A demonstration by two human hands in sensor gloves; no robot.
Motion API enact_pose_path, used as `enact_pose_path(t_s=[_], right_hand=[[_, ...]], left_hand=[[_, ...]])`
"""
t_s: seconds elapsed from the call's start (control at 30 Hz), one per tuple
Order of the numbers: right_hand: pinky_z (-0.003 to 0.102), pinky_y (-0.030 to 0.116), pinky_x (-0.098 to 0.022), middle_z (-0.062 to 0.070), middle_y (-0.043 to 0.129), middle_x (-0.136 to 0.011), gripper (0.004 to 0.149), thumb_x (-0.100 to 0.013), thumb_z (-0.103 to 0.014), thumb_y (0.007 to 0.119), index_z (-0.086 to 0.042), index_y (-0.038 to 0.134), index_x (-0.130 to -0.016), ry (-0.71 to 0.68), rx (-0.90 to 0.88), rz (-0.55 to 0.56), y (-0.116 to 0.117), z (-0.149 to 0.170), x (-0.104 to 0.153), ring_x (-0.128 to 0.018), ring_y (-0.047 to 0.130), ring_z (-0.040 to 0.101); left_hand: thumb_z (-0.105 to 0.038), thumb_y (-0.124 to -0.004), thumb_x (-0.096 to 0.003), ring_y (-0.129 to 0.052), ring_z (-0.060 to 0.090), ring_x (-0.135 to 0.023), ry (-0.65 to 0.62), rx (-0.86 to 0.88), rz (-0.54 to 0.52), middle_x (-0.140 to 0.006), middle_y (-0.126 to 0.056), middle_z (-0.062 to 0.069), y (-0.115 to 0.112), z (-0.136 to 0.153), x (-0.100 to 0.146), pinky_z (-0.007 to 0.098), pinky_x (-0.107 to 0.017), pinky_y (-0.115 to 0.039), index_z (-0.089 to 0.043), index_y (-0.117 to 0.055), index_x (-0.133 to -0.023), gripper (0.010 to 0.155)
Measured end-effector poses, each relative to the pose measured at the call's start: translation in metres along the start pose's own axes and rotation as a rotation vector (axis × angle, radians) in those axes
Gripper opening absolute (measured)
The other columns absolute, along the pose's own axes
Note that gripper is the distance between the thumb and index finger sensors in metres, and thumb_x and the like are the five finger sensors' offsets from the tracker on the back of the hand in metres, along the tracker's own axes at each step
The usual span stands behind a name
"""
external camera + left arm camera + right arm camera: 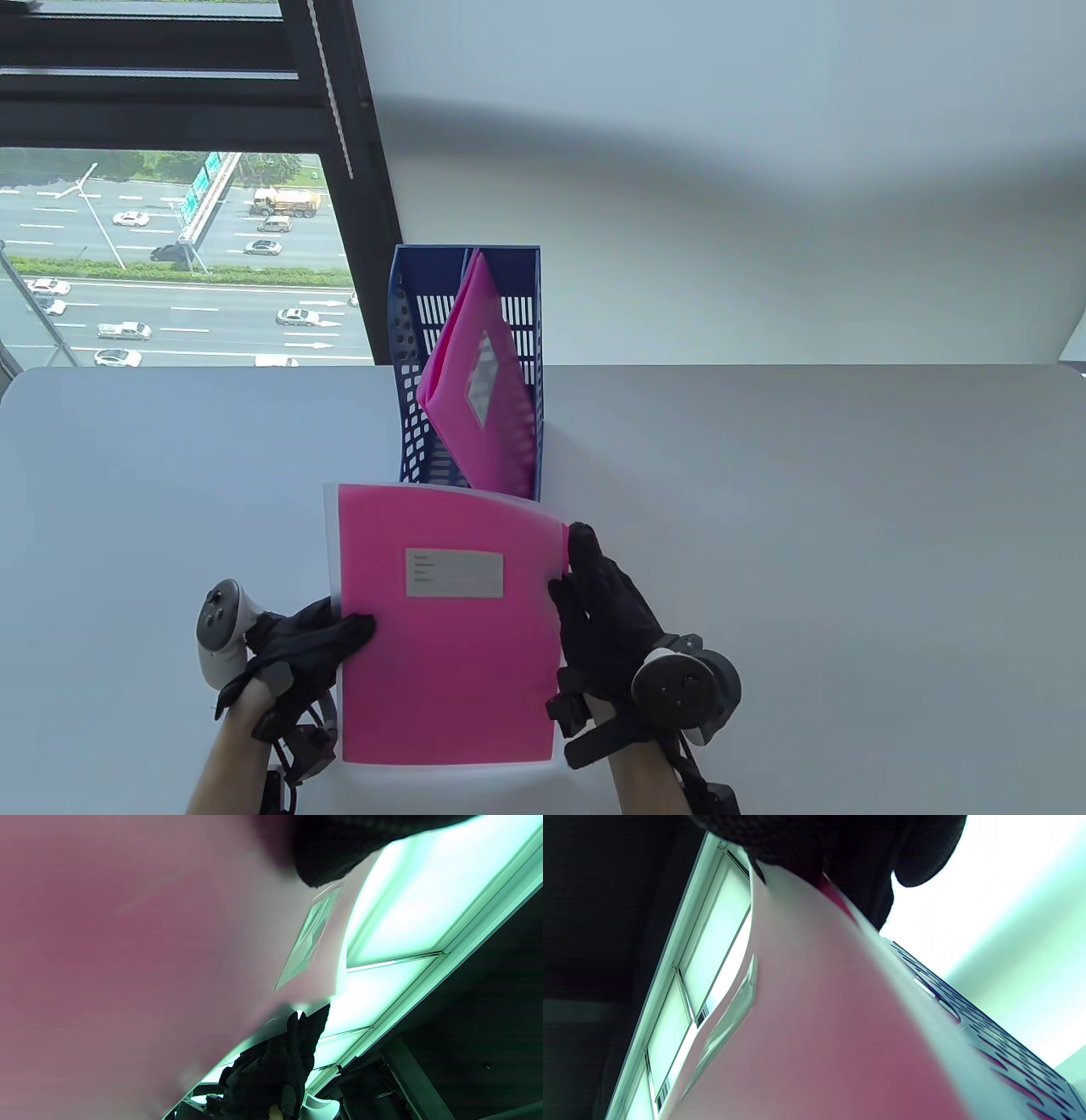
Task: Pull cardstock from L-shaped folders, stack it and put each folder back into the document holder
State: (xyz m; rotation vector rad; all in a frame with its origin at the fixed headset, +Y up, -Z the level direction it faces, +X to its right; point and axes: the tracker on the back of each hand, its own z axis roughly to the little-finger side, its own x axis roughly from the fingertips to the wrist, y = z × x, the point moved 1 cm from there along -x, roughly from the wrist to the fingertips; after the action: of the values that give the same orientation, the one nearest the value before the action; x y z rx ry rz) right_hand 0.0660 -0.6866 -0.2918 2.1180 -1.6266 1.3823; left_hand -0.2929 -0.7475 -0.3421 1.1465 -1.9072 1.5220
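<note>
A pink L-shaped folder point(450, 628) with a grey label is held above the table near its front edge. White cardstock point(333, 543) shows along its left and bottom edges. My left hand point(314, 641) grips the folder's left side, thumb on top. My right hand point(598, 594) pinches the folder's right edge, lifting that corner. In the left wrist view the pink folder point(127, 955) fills the frame; in the right wrist view the pink folder point(806, 1035) curves under my fingers point(857, 861). A second pink folder point(484, 382) leans in the blue document holder point(407, 373).
The blue slotted holder point(988, 1035) stands at the table's point(848, 552) far edge, just behind the held folder. A window point(170, 255) lies at the back left and a white wall behind the table.
</note>
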Motion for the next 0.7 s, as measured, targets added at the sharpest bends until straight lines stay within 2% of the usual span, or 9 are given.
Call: enact_pose_path(t_s=[0.13, 0.2, 0.37, 0.47, 0.7], right_hand=[[0.043, 0.072, -0.070, 0.002, 0.070, -0.108, 0.063, -0.060, -0.031, 0.086, -0.040, 0.048, -0.109, -0.107, 0.134, 0.114, -0.002, -0.009, 0.006, -0.059, 0.104, 0.011], [0.041, 0.073, -0.070, 0.001, 0.069, -0.108, 0.061, -0.059, -0.032, 0.089, -0.038, 0.053, -0.108, -0.121, 0.147, 0.138, -0.003, -0.011, 0.008, -0.058, 0.104, 0.009], [0.042, 0.072, -0.070, 0.001, 0.066, -0.110, 0.055, -0.058, -0.033, 0.091, -0.035, 0.062, -0.106, -0.032, 0.003, 0.106, -0.003, -0.006, 0.006, -0.060, 0.103, 0.010], [0.041, 0.073, -0.069, 0.001, 0.066, -0.110, 0.056, -0.058, -0.033, 0.090, -0.035, 0.062, -0.106, -0.121, 0.169, 0.146, -0.004, -0.011, 0.008, -0.058, 0.104, 0.009], [0.042, 0.073, -0.068, 0.003, 0.067, -0.109, 0.060, -0.059, -0.033, 0.089, -0.034, 0.055, -0.109, -0.174, 0.253, 0.161, -0.001, -0.019, 0.010, -0.058, 0.104, 0.010]], left_hand=[[-0.039, -0.073, -0.0600, -0.109, 0.028, -0.060, -0.004, 0.009, -0.001, -0.080, -0.096, 0.007, -0.001, 0.000, 0.000, 0.049, -0.061, -0.080, -0.014, -0.079, -0.097, 0.045], [-0.039, -0.073, -0.0599, -0.109, 0.028, -0.060, -0.004, 0.004, -0.004, -0.080, -0.096, 0.007, 0.000, 0.000, 0.000, 0.049, -0.061, -0.080, -0.014, -0.079, -0.097, 0.045], [-0.039, -0.073, -0.0601, -0.109, 0.028, -0.060, -0.006, 0.010, -0.007, -0.080, -0.096, 0.007, 0.000, 0.000, 0.000, 0.049, -0.061, -0.080, -0.014, -0.079, -0.097, 0.045], [-0.039, -0.073, -0.0601, -0.109, 0.028, -0.060, -0.004, 0.009, -0.006, -0.080, -0.096, 0.007, -0.002, 0.000, -0.001, 0.048, -0.061, -0.080, -0.014, -0.079, -0.097, 0.045], [-0.039, -0.073, -0.0602, -0.109, 0.028, -0.060, -0.007, 0.012, -0.007, -0.080, -0.096, 0.008, -0.001, 0.000, -0.001, 0.049, -0.061, -0.080, -0.014, -0.079, -0.097, 0.045]])
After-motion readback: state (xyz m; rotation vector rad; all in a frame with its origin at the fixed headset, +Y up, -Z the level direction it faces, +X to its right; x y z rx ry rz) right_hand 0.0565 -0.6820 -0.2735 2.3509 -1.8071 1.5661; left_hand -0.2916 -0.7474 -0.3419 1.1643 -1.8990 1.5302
